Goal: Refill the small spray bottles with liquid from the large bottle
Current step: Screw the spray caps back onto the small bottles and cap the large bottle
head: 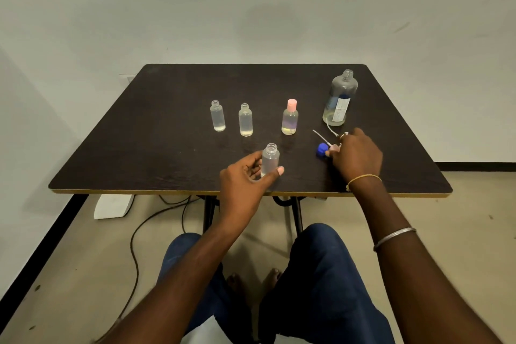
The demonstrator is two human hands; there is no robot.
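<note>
Small bottle [270, 160] near table [139, 191] edge, in left grip [245, 176]; right grip [356, 155] unclear.

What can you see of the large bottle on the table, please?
The large bottle looks like clear plastic, with rounded shoulders and an open threaded neck, no cap. It stands upright near the far right corner of the table. A white printed label with a blue patch is on its side. Only a shallow layer of yellowish liquid sits at the bottom. The right hand is nearer the person, not touching it.
</note>
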